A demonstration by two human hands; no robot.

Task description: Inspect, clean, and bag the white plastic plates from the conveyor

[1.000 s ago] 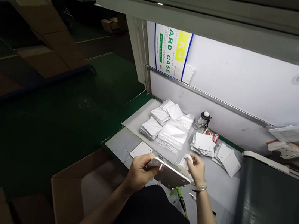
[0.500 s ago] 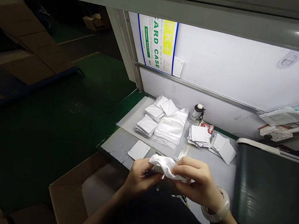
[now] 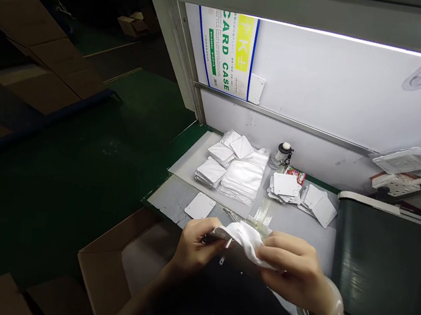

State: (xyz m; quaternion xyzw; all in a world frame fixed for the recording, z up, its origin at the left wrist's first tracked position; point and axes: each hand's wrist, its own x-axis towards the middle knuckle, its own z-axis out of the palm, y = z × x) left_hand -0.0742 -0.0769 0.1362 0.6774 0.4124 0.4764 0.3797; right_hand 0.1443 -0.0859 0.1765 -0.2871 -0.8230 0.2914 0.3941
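Left hand (image 3: 197, 243) and right hand (image 3: 291, 269) both closed on a white cloth (image 3: 240, 237); cloth held just above the table (image 3: 302, 236) edge; white card (image 3: 199, 206) lying near, left of the hands; stacked white bags (image 3: 242, 181) beyond.

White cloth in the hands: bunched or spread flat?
Bunched: the white cloth lies in soft folds, pinched between the left hand and right hand.

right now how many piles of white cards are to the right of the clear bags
2. One pile of white cards lies just right of the clear bags, below the small capped bottle. The second pile lies beside it, further right, near the dark green bin.
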